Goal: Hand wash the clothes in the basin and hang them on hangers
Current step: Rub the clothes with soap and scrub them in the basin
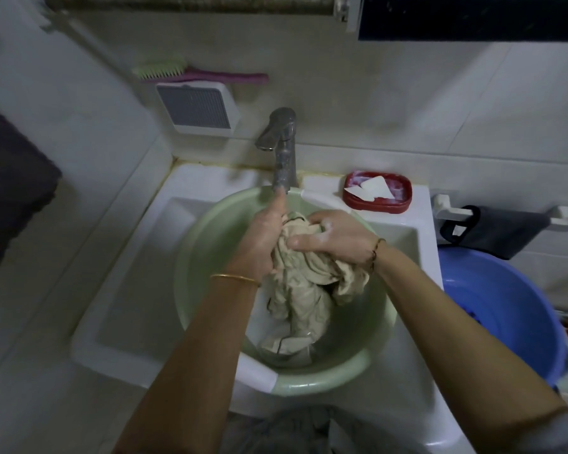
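A wet beige garment (300,290) is bunched up above a pale green basin (210,244) that sits in the white sink (128,290). My left hand (263,237) grips the cloth's left side, its thumb pointing up toward the tap. My right hand (335,235), soapy, grips the top of the bunch from the right. The garment's lower part trails into the water at the basin's bottom. The fingers of both hands are partly buried in the folds.
A metal tap (282,149) stands behind the basin. A red soap dish (377,191) with white soap sits on the sink's back right corner. A blue tub (505,309) stands to the right. A brush (191,73) lies on a wall box. Dark cloth (10,191) hangs at left.
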### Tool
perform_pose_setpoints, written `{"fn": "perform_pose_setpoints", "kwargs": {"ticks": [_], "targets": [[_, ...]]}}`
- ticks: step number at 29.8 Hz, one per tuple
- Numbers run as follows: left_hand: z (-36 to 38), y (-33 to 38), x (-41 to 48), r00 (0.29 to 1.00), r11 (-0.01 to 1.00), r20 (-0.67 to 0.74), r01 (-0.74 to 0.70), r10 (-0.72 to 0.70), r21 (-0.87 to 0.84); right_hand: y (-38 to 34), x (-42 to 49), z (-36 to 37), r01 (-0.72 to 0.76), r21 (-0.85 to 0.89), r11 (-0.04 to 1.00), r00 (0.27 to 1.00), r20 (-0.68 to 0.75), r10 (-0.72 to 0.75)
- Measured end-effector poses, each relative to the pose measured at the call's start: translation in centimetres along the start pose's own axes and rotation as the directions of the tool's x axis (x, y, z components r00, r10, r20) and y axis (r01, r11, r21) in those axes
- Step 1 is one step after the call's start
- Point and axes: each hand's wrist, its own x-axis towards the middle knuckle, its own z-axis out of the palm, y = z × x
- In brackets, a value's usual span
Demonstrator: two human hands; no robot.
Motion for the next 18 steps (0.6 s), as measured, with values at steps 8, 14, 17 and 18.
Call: {"fn": "perform_pose_setpoints", "kwargs": {"ticks": [8, 14, 17, 18], "targets": [[-2.4, -3.4, 1.5, 0.962, 0.994, 0.26, 0.052, -0.076, 0.099, 2.1, 0.8, -1.3, 0.072, 0.829, 0.554, 0.979, -0.165, 0.12], [-3.5, -5.7, 2.4, 0.951, 0.72, 0.298, -0.148, -0.085, 0.678, 2.2, 0.8, -1.8, 0.227, 0.788, 0.572, 0.913, -0.377, 0.157], [-4.9, -5.5, 2.9, 0.969, 0.583, 0.246, -0.214, 0.025, 0.783, 2.1, 0.4, -2.2, 0.232, 0.497, 0.836, 0.845, -0.529, 0.081], [-5.1, -4.7, 2.8, 0.96, 0.606, 0.269, -0.256, 0.071, 0.754, 2.0, 0.2, -2.3, 0.202, 0.334, 0.921, 0.855, -0.518, 0.0]]}}
